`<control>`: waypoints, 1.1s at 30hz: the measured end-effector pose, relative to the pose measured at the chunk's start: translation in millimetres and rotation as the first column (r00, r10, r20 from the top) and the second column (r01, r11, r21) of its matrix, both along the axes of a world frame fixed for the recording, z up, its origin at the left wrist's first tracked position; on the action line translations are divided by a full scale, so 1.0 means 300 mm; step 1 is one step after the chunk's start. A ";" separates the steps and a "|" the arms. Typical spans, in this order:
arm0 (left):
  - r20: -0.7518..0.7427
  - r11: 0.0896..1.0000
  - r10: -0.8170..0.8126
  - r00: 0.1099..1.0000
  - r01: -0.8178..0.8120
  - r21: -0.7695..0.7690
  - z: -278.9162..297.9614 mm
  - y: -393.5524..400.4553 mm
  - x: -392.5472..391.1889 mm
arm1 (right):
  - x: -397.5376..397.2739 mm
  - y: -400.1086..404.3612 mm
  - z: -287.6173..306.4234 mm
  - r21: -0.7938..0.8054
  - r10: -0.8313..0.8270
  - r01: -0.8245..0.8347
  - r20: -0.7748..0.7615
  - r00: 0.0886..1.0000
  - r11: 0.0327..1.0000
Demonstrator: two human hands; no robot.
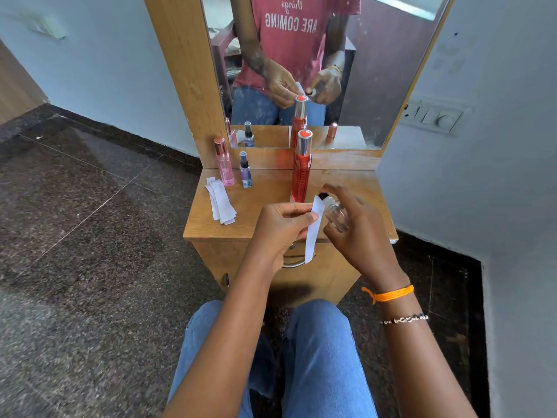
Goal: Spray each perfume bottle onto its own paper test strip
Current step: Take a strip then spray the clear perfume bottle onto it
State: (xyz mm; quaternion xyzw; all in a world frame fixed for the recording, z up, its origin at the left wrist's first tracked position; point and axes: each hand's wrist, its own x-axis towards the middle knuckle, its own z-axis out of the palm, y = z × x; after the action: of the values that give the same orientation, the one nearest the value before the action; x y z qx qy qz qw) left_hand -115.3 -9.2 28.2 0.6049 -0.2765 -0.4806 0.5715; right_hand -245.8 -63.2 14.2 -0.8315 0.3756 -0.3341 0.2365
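At frame centre our left hand [281, 220] pinches a paper strip [313, 229] upright; our right hand [358, 224] grips the clear bottle [336, 214] just beside it. We should aim the nozzle squarely at the strip's upper end, then press briefly.

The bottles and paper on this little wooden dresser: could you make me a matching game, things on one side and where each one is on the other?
Things:
1. clear bottle
2. single paper strip
3. tall red bottle
4. pile of strips

Places:
A. standing on the dresser near its middle, cap on
B. lying flat at the dresser's left edge, in front of the pink bottle
C. held in the right hand, nozzle towards the paper
D. pinched in the left hand, hanging down

Pairs: 1-C, 2-D, 3-A, 4-B
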 end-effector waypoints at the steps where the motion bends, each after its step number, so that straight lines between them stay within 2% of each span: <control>1: -0.015 1.000 -0.004 1.000 0.004 -0.002 0.000 -0.002 -0.002 | 0.001 -0.003 0.000 -0.013 0.002 -0.002 -0.015 1.000 1.000; 6: -0.066 1.000 -0.010 0.998 0.010 0.006 0.000 -0.006 -0.002 | 0.001 -0.008 -0.004 -0.047 -0.002 0.000 -0.043 0.999 0.999; 19: -0.061 1.000 0.008 0.998 -0.007 0.013 -0.006 0.004 0.003 | 0.000 -0.005 -0.006 -0.014 -0.036 0.035 -0.048 0.998 0.999; 24: -0.034 0.999 0.027 0.999 -0.026 0.022 -0.022 -0.008 0.005 | 0.002 0.001 -0.009 0.034 -0.061 0.061 0.026 0.998 0.998; 27: 0.062 0.997 0.063 0.996 -0.066 0.042 -0.047 -0.032 -0.007 | -0.014 0.005 -0.021 0.036 -0.114 0.111 0.101 0.988 0.993; 31: 0.338 0.983 0.062 0.939 -0.116 0.141 -0.091 -0.079 -0.030 | -0.043 0.013 -0.045 0.051 -0.138 0.132 0.136 0.981 0.990; 33: 0.439 0.979 0.068 0.896 -0.144 0.142 -0.102 -0.097 -0.038 | -0.053 0.020 -0.054 0.047 -0.139 0.133 0.150 0.979 0.990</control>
State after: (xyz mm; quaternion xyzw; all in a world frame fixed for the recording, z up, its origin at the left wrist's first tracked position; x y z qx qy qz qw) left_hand -126.8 -38.2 -2.4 0.7573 -0.3206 -0.3247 0.4672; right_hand -261.8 -57.2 -2.0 -0.7713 0.4184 -0.4053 0.2564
